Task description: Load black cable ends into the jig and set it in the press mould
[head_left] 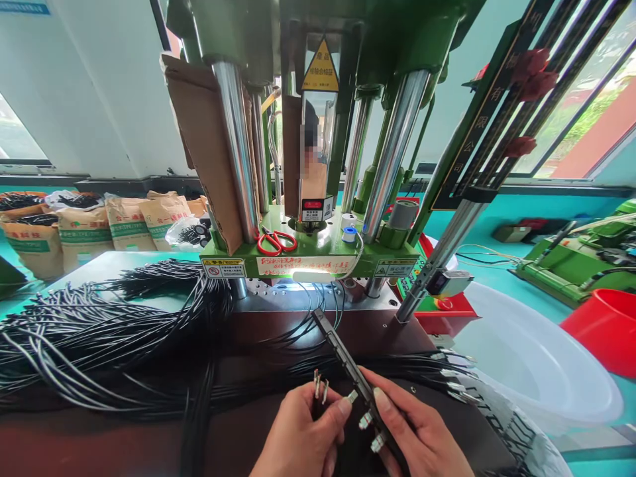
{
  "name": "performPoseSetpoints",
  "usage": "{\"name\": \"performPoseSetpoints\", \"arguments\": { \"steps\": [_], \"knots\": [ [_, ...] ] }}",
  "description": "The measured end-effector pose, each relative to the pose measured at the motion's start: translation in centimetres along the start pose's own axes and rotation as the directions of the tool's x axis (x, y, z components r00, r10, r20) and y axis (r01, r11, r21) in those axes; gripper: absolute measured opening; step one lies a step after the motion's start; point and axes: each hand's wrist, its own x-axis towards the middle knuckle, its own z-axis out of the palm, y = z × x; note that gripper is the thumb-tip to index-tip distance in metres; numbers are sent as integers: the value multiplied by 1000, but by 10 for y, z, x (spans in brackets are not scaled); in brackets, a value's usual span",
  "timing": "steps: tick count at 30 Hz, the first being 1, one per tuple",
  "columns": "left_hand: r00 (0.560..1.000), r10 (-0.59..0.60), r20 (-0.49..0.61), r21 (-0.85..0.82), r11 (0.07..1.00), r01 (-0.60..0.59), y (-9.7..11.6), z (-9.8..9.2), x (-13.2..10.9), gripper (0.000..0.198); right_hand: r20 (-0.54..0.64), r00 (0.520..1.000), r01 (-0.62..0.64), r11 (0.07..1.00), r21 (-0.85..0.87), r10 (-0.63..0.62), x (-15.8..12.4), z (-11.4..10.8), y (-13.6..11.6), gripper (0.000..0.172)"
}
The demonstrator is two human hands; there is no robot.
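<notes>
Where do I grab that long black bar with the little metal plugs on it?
Probably the near end of the black bar, pinched across its thin long edges, coming from the right, the way the right hand does. The metal plugs stick out on its left side, where the left hand holds wire ends, and its far end points at the machine.

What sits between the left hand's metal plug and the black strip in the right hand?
Nothing visible does. The left hand pinches the plug right beside the black strip, which the right hand holds; the two look nearly touching.
</notes>
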Motion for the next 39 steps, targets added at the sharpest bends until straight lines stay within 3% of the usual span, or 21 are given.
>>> {"name": "performPoseSetpoints", "arguments": {
  "steps": [7, 12, 15, 18, 22, 25, 29, 39],
  "knots": [
    [999, -38, 16, 3, 999, 38, 3, -1, -2, 64, -8, 999, 33, 999, -13, -33, 2, -3, 11, 62],
    [999, -48, 7, 49, 998, 47, 2, -1, -3, 45, -1, 999, 37, 997, -65, -38, 1, -1, 14, 58],
    [998, -59, -7, 2, 998, 59, 1, -1, -1, 32, 3, 985, 170, 973, -157, -172, 2, 0, 13, 47],
    [1000, -9, 17, -22, 1000, 9, -1, -2, 1, 36, 9, 963, 265, 939, -217, -270, 4, -1, 10, 44],
    [988, 116, 98, -125, 987, -104, -4, -12, 0, 45, 8, 998, 56, 992, -109, -55, 2, -4, 3, 64],
    [992, 124, 29, -130, 984, -119, -7, -21, 1, 47, 78, 997, -25, 998, -58, 30, 1, -7, 1, 76],
    [995, 99, -15, -205, 974, -100, -10, -22, 4, 57, 141, 990, 10, 997, -71, 0, 3, -11, 6, 74],
    [999, 38, -35, -131, 991, -42, -3, -15, 1, 52, 235, 970, 112, 971, -213, -61, 9, -20, 12, 61]
  ]
}}
